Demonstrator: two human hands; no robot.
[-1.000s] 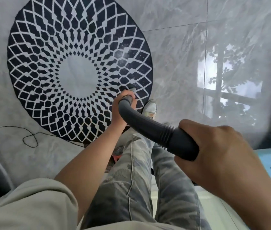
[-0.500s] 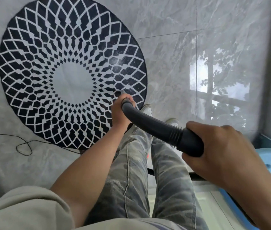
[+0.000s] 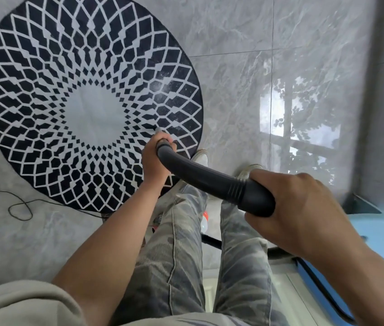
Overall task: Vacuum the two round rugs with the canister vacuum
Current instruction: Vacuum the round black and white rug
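On grey tile [image 3: 233, 90]: round rug [image 3: 92, 114], blk w/ white diamond lattice.

Both hands' grip, left hand [image 3: 154, 162] and right hand [image 3: 301, 208], on vacuum handle [image 3: 209, 178] over round rug [image 3: 45, 90].

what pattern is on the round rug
Round rug: dark navy-black with a white diamond lattice radiating from a plain pale centre; seen in the head view.

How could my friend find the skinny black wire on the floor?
Find the big round black-and-white rug on the grey tile floor. Past its lower left edge lies a thin black wire, curled into one small loop. Nothing else there is so skinny; the hose is thick.
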